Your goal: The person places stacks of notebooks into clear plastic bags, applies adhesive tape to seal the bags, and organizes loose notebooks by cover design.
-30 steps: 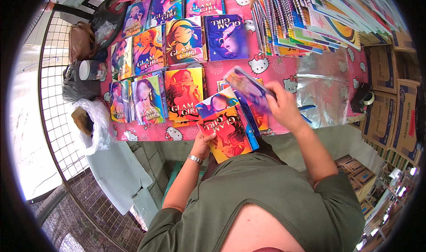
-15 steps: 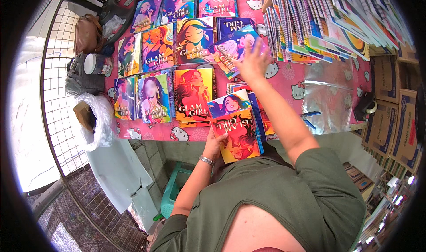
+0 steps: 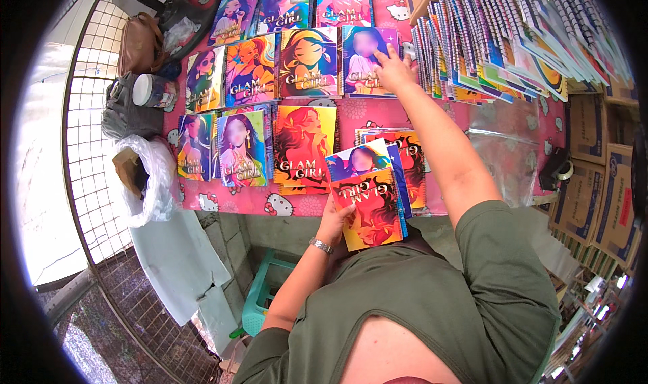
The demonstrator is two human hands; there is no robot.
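My left hand (image 3: 335, 220) grips a few spiral notebooks (image 3: 373, 223) by their edge at the table's front. The top one has a red and yellow cover, upside down to me. On the far side of the table my right hand (image 3: 397, 72) rests with spread fingers on the right part of a blue-purple notebook (image 3: 359, 58). That notebook lies at the right end of a row, beside a notebook with a yellow-haired figure (image 3: 308, 60). A red notebook (image 3: 305, 137) tops a pile nearer me. Behind the held ones, more notebooks (image 3: 414, 185) lie partly covered.
Many spiral notebooks (image 3: 472, 43) stand packed along the back right. Clear plastic sheets (image 3: 503, 151) and a tape dispenser (image 3: 557, 168) lie at the right. A white plastic bag (image 3: 158, 195), a jar (image 3: 150, 90) and a brown bag (image 3: 140, 43) line the left. Cardboard boxes (image 3: 584, 188) are stacked beyond the right edge.
The blue-purple notebook, tilted before, now lies straight on top of the dark blue one at the row's end. My right hand has come down onto its cover. The left hand keeps its hold.
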